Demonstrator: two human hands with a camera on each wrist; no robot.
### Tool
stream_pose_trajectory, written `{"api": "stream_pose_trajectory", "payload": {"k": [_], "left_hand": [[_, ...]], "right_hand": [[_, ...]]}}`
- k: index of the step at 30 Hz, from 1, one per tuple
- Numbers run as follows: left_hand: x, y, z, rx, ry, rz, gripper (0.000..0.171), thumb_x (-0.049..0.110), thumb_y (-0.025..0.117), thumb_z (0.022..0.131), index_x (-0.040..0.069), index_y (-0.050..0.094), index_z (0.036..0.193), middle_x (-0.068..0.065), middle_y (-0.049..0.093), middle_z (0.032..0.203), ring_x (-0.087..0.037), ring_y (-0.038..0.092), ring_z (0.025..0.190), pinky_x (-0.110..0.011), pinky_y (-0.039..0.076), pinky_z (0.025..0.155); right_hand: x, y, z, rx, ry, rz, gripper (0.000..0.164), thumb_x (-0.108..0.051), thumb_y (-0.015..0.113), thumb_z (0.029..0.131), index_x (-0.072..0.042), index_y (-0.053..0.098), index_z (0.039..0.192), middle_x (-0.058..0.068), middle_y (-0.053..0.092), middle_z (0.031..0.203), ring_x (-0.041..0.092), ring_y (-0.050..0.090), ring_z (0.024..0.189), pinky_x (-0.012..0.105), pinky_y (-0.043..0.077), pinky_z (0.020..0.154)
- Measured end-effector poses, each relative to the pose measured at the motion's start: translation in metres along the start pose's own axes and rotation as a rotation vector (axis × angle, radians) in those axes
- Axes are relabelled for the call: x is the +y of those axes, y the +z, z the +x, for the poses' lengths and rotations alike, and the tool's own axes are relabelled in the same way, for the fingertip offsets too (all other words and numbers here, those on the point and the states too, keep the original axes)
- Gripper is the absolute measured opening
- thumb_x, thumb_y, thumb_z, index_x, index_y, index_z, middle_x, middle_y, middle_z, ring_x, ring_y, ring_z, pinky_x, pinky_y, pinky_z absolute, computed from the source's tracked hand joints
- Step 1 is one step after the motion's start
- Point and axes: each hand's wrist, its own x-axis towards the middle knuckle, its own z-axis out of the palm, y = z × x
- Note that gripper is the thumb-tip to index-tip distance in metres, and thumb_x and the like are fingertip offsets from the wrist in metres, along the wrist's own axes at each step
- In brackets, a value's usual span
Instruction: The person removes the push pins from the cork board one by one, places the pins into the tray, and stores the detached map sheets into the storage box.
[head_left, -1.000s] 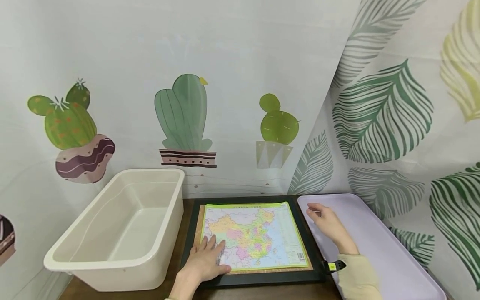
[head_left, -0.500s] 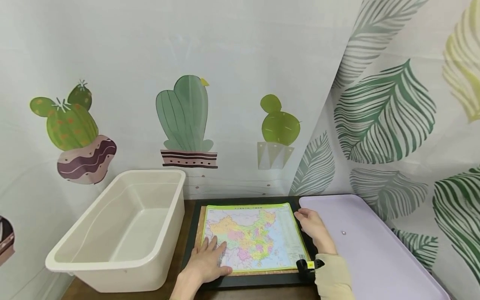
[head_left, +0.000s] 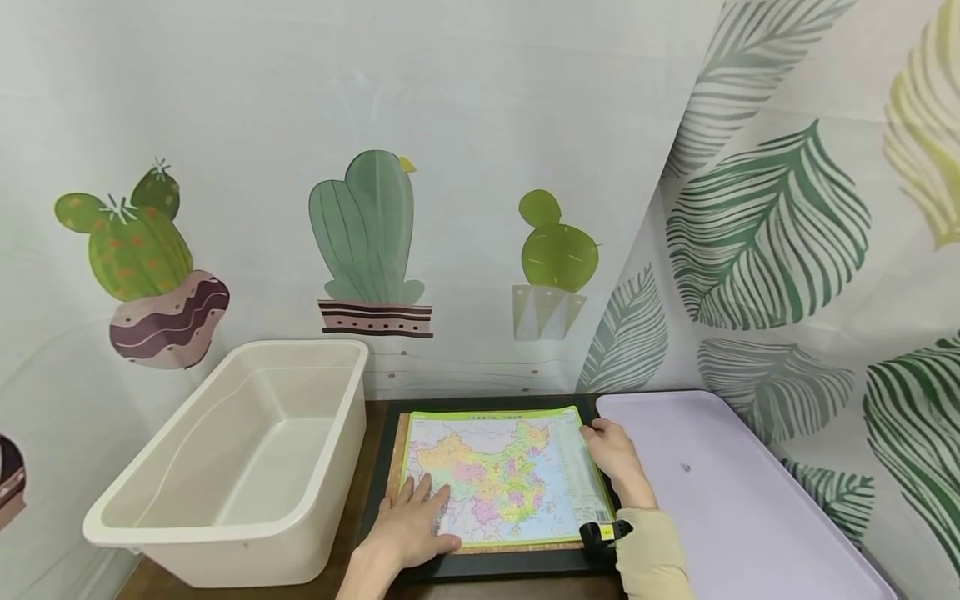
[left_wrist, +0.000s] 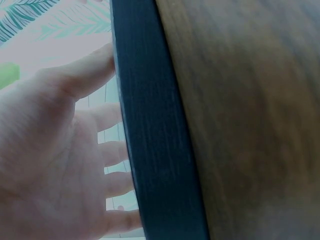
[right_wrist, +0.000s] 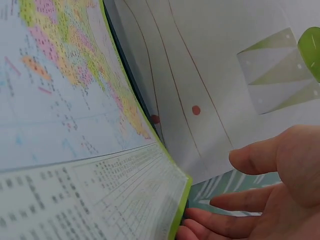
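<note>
Map sheet (head_left: 517, 467) is lying flat, lower middle of the head view, on a cork board (head_left: 397, 458) w/ a black frame (head_left: 487, 567) round it, on a brown table (head_left: 480, 592). Long axis runs approx side to side, so its short edges face L and R.

Left hand (head_left: 408, 525) rests over the sheet's lower-left corner, fingers straight and spread wide, not gripping anything afaict. Left wrist view isn't much help btw, fingertips go out of sight past the black edge.

Right hand (head_left: 615, 458) is at the upper part of the sheet's R edge. In the right wrist view the thumb's well apart from the fingers, nothing pinched, fingertips right by the upper-right corner. Can't tell if they're on the paper or just the board's edge.

Key relation imo: sheet sits btwn the two hands. For that R edge the right hand's def the nearer one, w/ the sheet to its left, so any move there has to go inward.

Fwiw, cream bin (head_left: 330, 508) is on the L, lilac tray (head_left: 735, 492) lower R, just beside the black frame.
</note>
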Motion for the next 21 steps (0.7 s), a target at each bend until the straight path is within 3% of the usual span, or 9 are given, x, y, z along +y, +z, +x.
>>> {"api": "stream_pose_trajectory", "payload": {"k": [13, 21], "left_hand": [[-0.001, 0.0, -0.001, 0.007, 0.006, 0.004, 0.078, 0.05, 0.072, 0.083, 0.009, 0.048, 0.145, -0.025, 0.03, 0.153, -0.051, 0.02, 0.14, -0.076, 0.017, 0.101], [-0.002, 0.001, 0.0, -0.002, 0.001, 0.011, 0.078, 0.051, 0.071, 0.084, 0.01, 0.047, 0.145, -0.024, 0.03, 0.154, -0.05, 0.021, 0.141, -0.076, 0.019, 0.1]], "right_hand": [[0.01, -0.003, 0.004, -0.065, -0.02, 0.028, 0.053, -0.019, 0.052, 0.102, 0.011, 0.037, 0.143, 0.033, 0.042, 0.137, 0.047, 0.042, 0.126, 0.06, 0.037, 0.1], [0.009, -0.007, 0.001, -0.063, -0.008, 0.054, 0.048, -0.021, 0.055, 0.1, 0.006, 0.043, 0.138, 0.023, 0.051, 0.119, 0.035, 0.052, 0.106, 0.051, 0.043, 0.087]]}}
